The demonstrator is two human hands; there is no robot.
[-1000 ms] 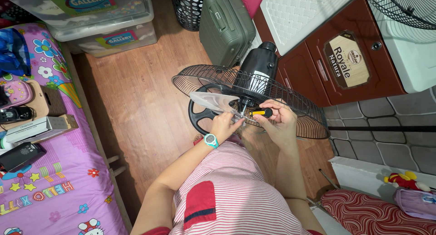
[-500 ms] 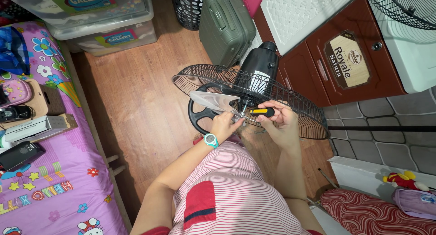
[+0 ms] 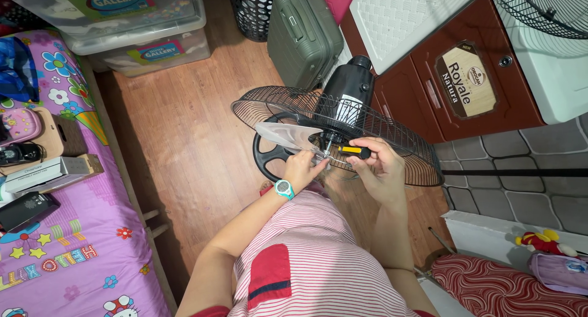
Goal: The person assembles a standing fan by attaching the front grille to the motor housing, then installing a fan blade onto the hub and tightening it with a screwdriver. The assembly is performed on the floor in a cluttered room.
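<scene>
A black stand fan stands in front of me with its rear wire guard [image 3: 398, 151], black motor housing [image 3: 350, 84] and a clear plastic blade [image 3: 283, 136]. My right hand [image 3: 378, 170] grips a yellow-and-black screwdriver [image 3: 352, 150] whose tip points at the fan's hub. My left hand [image 3: 302, 168], with a teal watch on the wrist, pinches the clear blade's hub beside the screwdriver tip. The fan's round black base [image 3: 264, 161] shows below the blade.
A bed with a pink patterned sheet [image 3: 67, 243] and small boxes lies at left. Clear storage bins [image 3: 131, 23], a black basket [image 3: 252, 11] and a green suitcase [image 3: 303, 32] stand at the back. A brown cabinet [image 3: 465, 78] and a second fan guard [image 3: 542, 7] are at right.
My right hand has shifted slightly on the screwdriver handle, its fingers regripping. The left hand and the fan stay where they were.
</scene>
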